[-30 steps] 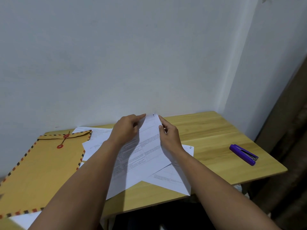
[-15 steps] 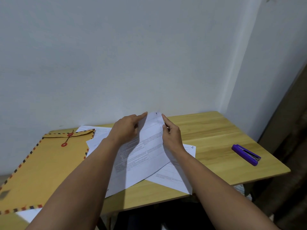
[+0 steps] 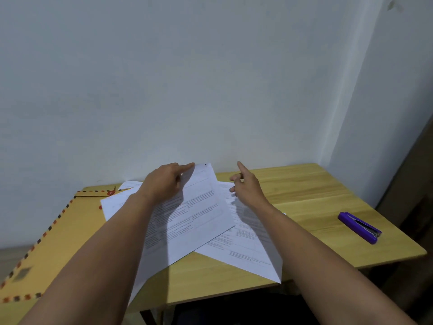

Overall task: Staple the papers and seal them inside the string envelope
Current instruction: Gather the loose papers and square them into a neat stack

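String envelope (image 3: 54,233) flat at far left of the wooden surface (image 3: 304,195), partly under the printed papers (image 3: 201,214) fanned mid-surface. Left hand (image 3: 164,181) grips the top sheet's upper-left edge, index finger extended. Right hand (image 3: 246,184) above the papers, fingers loose, holding nothing. Purple stapler (image 3: 359,227) far right, well apart.

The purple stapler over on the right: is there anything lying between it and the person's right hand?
Nothing visible. The right hand hovers open over the loose papers, and from there to the stapler only bare wooden table shows. The left hand holds the top sheet.
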`<state>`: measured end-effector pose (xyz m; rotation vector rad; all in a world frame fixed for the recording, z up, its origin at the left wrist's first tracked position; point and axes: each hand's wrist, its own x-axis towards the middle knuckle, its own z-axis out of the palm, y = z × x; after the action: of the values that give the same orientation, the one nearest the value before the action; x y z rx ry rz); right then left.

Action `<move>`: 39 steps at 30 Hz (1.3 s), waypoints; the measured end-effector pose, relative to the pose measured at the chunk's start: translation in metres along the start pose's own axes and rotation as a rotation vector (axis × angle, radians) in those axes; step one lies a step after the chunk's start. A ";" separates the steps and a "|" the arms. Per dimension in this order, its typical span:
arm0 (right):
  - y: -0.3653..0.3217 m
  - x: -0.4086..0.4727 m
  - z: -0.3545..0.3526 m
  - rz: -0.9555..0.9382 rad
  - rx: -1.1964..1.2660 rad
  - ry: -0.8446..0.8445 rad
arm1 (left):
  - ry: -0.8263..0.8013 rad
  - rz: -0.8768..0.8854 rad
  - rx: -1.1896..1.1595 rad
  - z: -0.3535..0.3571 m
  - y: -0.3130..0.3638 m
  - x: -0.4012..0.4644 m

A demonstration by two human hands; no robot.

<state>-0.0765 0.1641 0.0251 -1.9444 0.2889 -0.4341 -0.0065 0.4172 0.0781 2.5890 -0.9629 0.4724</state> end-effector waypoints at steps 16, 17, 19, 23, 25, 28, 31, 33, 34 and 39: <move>0.027 0.090 -0.007 0.350 -0.761 -0.344 | -0.012 -0.092 -0.067 0.036 -0.080 0.012; 0.030 0.092 -0.006 0.361 -0.759 -0.345 | -0.016 -0.092 -0.072 0.040 -0.081 0.012; 0.034 0.096 -0.006 0.389 -0.708 -0.334 | -0.025 -0.096 -0.077 0.045 -0.083 0.012; 0.037 0.099 -0.011 0.447 -0.636 -0.263 | -0.030 -0.122 -0.104 0.052 -0.083 0.012; 0.044 0.100 -0.012 0.448 -0.587 -0.177 | -0.033 -0.133 -0.112 0.054 -0.080 0.012; 0.053 0.101 -0.016 0.387 -0.428 -0.061 | -0.038 -0.126 -0.108 0.053 -0.075 0.011; 0.053 0.095 -0.030 0.342 -0.245 0.111 | -0.035 -0.126 -0.109 0.048 -0.069 0.009; 0.050 0.091 -0.043 0.291 -0.130 0.220 | -0.029 -0.121 -0.112 0.044 -0.063 0.008; 0.047 0.088 -0.050 0.258 -0.081 0.268 | -0.026 -0.118 -0.112 0.042 -0.060 0.007; 0.025 0.076 -0.083 0.041 0.057 0.471 | -0.002 -0.087 -0.119 0.027 -0.036 0.012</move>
<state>-0.0434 0.0553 0.0447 -1.7589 0.6089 -0.8642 0.0315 0.4249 0.0526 2.5126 -0.8485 0.3781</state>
